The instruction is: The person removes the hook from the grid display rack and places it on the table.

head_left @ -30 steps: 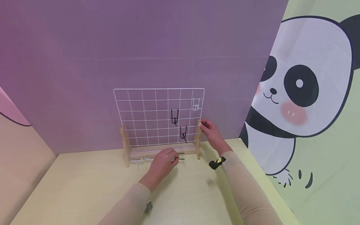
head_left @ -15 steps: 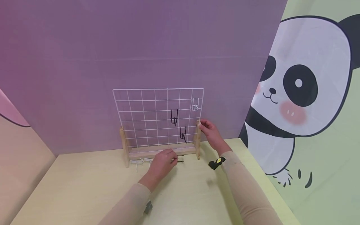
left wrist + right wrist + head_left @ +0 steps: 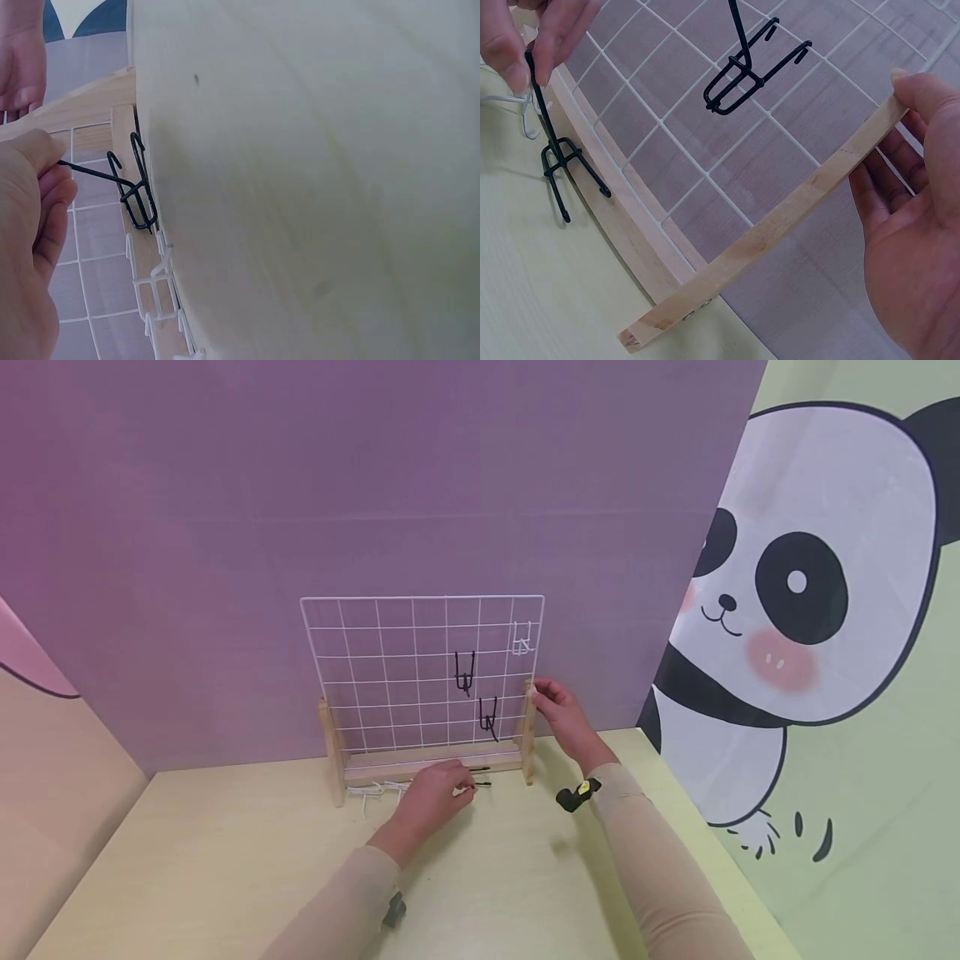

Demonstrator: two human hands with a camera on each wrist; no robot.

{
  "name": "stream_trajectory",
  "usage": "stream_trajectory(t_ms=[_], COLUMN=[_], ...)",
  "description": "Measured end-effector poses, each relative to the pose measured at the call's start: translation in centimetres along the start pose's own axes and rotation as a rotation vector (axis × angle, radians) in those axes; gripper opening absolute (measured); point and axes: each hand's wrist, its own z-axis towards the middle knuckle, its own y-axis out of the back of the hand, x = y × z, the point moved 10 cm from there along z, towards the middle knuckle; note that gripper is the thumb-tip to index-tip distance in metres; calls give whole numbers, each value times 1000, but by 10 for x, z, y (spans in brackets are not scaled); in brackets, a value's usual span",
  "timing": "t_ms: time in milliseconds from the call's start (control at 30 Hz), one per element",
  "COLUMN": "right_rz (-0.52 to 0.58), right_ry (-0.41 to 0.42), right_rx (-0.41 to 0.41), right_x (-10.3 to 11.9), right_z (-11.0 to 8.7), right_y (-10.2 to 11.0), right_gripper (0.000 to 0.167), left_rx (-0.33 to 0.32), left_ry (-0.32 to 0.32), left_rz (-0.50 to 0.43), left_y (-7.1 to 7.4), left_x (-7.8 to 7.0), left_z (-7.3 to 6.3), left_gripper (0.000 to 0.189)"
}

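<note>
Low in front of the white wire grid (image 3: 416, 597), my left hand (image 3: 431, 793) pinches the end of a black wire display hook (image 3: 97, 173) between thumb and fingers. The hook's two bent tips point right in the head view, close over the tabletop beside the base rail. My right hand (image 3: 566, 718) grips the top of the stand's right wooden upright (image 3: 765, 232), with the thumb at the grid's edge wire. Two black hooks, an upper one (image 3: 465, 681) and a lower one (image 3: 488, 721), hang on the grid. A white hook (image 3: 522, 643) hangs near its upper right corner.
White wire hooks (image 3: 365, 791) lie along the base rail at the front left, partly behind my left hand. The left wooden upright (image 3: 332, 747) stands on the pale wooden table (image 3: 225, 860). A purple wall (image 3: 225, 568) rises behind; a panda picture (image 3: 877, 627) covers the right one.
The black hook's tips dip slightly, then come back up between my left fingers. My right hand stays on the upright, and the hooks on the grid have not moved.
</note>
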Motion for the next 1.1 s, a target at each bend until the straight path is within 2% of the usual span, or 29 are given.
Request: stream_trajectory(t_ms=[333, 433, 633, 1100], right_rz=[-12, -20, -25, -12], right_ry=[-11, -25, -34, -31], right_rx=[3, -3, -12, -5], right_x=[-2, -1, -2, -4], right_z=[-1, -2, -2, 1], right_y=[0, 0, 1, 2], right_gripper=[35, 34, 33, 35], left_rx=[128, 157, 180, 218], left_ry=[62, 65, 34, 52], left_rz=[-14, -22, -16, -67], left_y=[-14, -16, -17, -17], left_x=[7, 7, 6, 11], left_z=[1, 0, -2, -8], left_gripper=[10, 12, 14, 20])
